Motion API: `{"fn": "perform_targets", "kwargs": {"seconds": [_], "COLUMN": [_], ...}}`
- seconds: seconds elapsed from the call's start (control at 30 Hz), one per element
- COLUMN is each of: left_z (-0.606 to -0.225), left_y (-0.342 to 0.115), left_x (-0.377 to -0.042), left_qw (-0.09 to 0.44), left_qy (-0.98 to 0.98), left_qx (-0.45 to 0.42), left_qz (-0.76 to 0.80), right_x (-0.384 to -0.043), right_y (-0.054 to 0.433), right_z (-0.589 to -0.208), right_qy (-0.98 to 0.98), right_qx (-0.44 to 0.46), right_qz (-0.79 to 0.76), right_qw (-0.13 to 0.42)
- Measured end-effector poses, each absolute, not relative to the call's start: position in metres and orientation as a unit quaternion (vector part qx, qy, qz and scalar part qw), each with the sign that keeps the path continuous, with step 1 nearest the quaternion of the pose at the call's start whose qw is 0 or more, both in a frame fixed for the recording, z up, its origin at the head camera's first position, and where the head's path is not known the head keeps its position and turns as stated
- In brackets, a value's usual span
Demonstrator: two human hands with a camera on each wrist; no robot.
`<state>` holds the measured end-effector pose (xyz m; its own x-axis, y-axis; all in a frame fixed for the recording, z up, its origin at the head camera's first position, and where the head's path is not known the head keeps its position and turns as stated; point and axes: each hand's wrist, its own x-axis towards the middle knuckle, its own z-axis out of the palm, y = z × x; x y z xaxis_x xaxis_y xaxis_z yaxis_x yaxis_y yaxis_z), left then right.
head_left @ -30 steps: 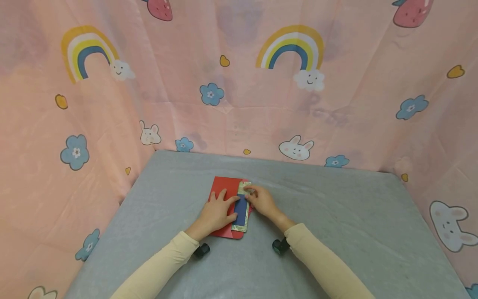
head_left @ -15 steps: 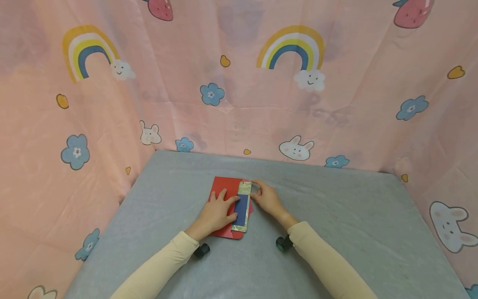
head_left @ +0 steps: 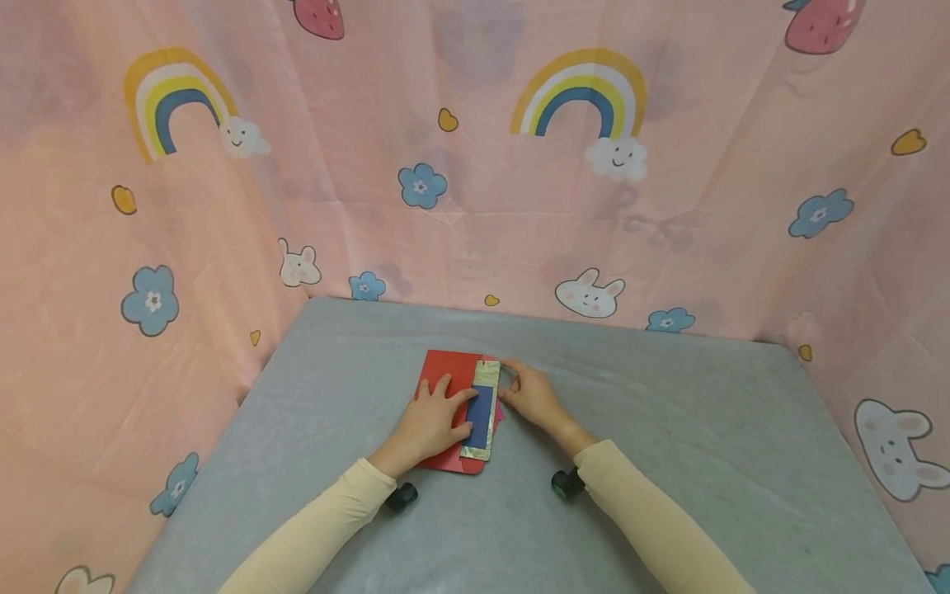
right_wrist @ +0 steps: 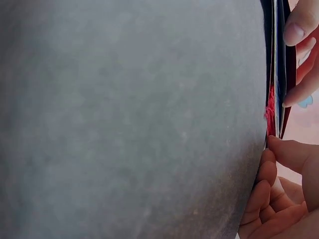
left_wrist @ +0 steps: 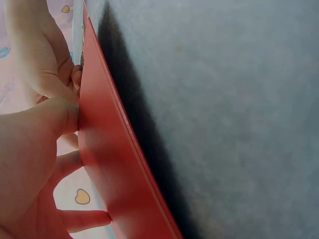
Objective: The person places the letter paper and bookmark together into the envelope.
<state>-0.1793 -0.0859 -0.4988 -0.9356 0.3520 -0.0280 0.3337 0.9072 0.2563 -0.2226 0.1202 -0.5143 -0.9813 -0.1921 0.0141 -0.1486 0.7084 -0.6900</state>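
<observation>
A red folded card or folder (head_left: 450, 367) lies on the table, with a narrow strip (head_left: 481, 417) with a blue panel and a pale patterned border along its right side. Spread over both is my left hand (head_left: 426, 425); its fingers lie on the red cover and its thumb and forefinger reach onto the strip. My right hand (head_left: 536, 400) is at the strip's upper right edge, fingers bent. In the right wrist view its thumb tip touches the edge beside a pink-red tassel (right_wrist: 270, 112); whether it pinches anything is hidden.
A grey cloth covers the table (head_left: 668, 462). Behind it and at both sides hangs a pink printed curtain (head_left: 475, 239). Dark wrist cameras sit under the left wrist and the right wrist.
My right hand has shifted right, from on top of the strip to its right edge. In the last half second it has barely moved; the left hand stays in place.
</observation>
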Motion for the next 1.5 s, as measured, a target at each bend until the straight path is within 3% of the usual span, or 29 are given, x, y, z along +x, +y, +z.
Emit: {"fn": "perform_targets", "kwargs": {"seconds": [1.5], "left_z": [-0.499], "left_y": [-0.086], "left_x": [-0.179], "left_qw": [0.035], "left_qy": [0.977], "left_qx": [0.176], "left_qz": [0.119], "right_x": [-0.202], "right_y": [0.122], "right_z": [-0.506], "right_qy": [0.926], "right_qx": [-0.111], "right_qz": [-0.353], "right_qw": [0.079]}}
